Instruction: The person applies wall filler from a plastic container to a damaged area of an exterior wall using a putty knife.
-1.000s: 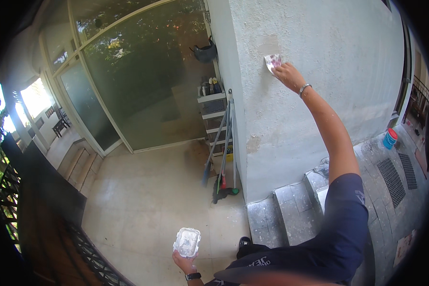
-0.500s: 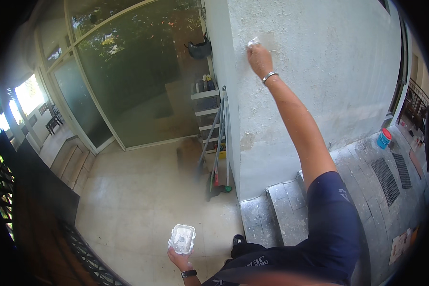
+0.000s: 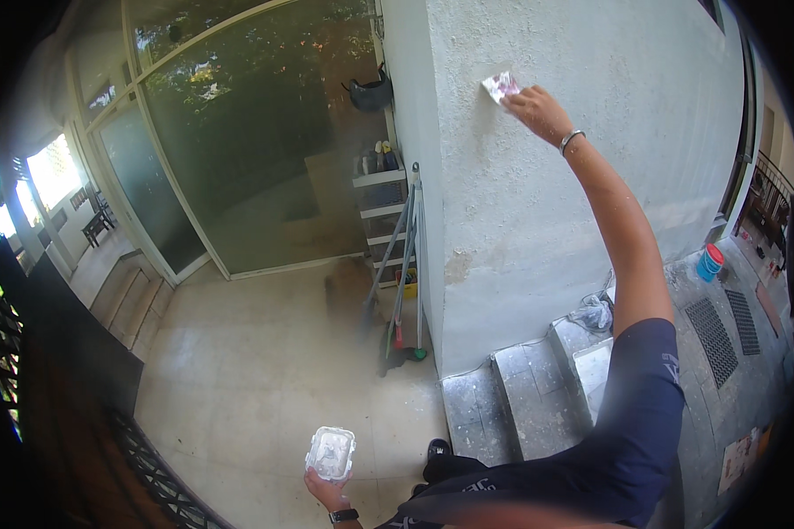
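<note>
Right hand (image 3: 539, 113): I have it raised high ahead of me, fingers pinched together and pointing up and leftward.
Right wrist (image 3: 571, 141): roughly in line behind my knuckles.
Right arm (image 3: 625, 227): stretched far up and out.
Left hand (image 3: 328, 488): I hold it low, well apart from my right, gripping, fingers partly hidden.
Left wrist (image 3: 342, 515): near my view's lower edge.
</note>
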### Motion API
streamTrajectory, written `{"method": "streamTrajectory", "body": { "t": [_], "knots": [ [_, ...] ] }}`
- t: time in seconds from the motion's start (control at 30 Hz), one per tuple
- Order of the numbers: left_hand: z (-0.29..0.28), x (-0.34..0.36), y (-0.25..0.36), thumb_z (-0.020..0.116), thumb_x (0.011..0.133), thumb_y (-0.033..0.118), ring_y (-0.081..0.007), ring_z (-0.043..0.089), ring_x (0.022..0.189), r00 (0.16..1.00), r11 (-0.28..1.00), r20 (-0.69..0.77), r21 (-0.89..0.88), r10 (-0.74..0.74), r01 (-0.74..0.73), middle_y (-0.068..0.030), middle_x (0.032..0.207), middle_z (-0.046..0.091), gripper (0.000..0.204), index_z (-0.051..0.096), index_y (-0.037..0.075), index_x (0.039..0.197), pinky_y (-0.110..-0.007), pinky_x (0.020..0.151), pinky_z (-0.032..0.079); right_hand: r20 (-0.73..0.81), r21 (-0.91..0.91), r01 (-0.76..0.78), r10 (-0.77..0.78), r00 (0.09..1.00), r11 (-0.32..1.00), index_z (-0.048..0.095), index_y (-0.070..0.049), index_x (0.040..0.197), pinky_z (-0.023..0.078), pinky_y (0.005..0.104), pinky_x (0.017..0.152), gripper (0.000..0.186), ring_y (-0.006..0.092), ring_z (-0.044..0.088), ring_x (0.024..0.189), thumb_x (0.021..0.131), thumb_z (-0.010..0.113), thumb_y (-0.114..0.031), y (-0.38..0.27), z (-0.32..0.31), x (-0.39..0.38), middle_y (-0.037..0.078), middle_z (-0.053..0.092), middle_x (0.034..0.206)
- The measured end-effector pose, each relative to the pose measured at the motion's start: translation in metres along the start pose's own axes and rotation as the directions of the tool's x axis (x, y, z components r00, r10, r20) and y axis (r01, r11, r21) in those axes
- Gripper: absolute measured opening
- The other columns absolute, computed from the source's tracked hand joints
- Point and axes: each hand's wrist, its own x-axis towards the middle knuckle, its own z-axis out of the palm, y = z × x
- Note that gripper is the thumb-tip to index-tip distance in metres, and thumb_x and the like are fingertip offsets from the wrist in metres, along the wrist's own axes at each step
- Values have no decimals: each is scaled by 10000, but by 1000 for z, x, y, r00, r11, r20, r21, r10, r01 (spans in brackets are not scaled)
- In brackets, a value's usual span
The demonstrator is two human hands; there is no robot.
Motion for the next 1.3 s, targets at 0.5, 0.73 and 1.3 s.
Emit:
{"method": "streamTrajectory", "body": {
  "t": [0.5, 0.73, 1.3],
  "knots": [
    [19, -9, -8, 424, 949, 382, -419, 577, 1060, 998, 999, 57, 42, 14, -16, -208, 1282, 463, 512, 355, 29, 1313, -477, 559, 625, -27, 411, -661, 733, 680, 628, 627, -8, 829, 517, 430, 671, 206, 335, 636, 753, 916, 526, -165, -62, 4, 36, 176, 636, 795],
    [8, -11, -11, 437, 947, 405, -425, 558, 1092, 1000, 1000, 17, -13, 13, -13, -212, 1305, 446, 540, 343, 39, 1333, -489, 588, 626, -108, 552, -350, 481, 870, 757, 673, -39, 963, 510, 402, 688, 171, 291, 643, 761, 909, 585, -175, -113, -33, 50, 142, 661, 832],
    [-4, -5, -20, 447, 942, 391, -422, 571, 1060, 998, 998, -35, 48, 50, -48, -221, 1279, 461, 526, 363, 24, 1310, -486, 565, 624, 28, 182, 57, -63, 998, 982, 629, -81, 1120, 481, 308, 801, 256, 165, 607, 870, 866, 604, -91, -73, 12, -102, 28, 650, 986]
  ]
}}
